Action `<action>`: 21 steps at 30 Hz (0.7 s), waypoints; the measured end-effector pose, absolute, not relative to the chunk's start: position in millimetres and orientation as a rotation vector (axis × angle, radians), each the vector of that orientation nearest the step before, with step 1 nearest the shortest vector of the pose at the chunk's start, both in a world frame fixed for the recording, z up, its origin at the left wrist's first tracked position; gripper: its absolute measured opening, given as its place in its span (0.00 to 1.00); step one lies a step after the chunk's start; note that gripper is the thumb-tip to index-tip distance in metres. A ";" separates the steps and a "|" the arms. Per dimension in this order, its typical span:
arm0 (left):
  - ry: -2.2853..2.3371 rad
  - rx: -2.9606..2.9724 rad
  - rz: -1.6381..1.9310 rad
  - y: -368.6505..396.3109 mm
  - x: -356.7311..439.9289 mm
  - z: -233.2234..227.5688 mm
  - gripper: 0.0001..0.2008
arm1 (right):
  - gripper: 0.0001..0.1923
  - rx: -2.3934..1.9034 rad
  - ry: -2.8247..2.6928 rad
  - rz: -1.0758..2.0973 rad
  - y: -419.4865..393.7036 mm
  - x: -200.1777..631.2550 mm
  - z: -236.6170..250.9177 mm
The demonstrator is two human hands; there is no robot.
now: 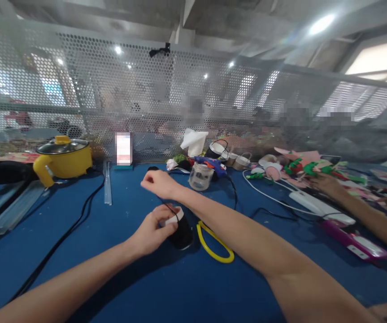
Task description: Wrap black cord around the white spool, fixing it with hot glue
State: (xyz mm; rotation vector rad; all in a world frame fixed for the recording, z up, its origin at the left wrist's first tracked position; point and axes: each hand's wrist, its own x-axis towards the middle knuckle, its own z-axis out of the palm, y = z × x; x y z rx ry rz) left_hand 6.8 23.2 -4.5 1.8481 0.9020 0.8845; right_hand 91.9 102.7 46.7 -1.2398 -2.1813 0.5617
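My left hand clamps the black spool upright on the blue tabletop. My right hand, grip pinched together on the black thread, is raised above. Keep the spool steady; draw thread straight, taut.

You find no text, label, brand or number you can read here; the small upright card beyond your left hand is blurred.
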 end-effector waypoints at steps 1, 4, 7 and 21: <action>0.904 1.846 0.887 23.2 6.8 -5.7 0.05 | 0.10 -1.247 -2.247 0.560 103.0 89.8 47.7; 0.913 1.847 0.910 24.0 6.9 -8.5 0.04 | 0.16 -1.310 -2.345 0.514 104.9 100.9 57.7; 0.934 1.859 0.907 24.9 7.0 -9.4 0.05 | 0.15 -1.448 -2.231 0.355 110.3 135.1 77.3; 0.944 1.894 0.826 29.3 4.7 -4.8 0.06 | 0.14 -1.992 -1.463 0.591 130.2 251.6 56.5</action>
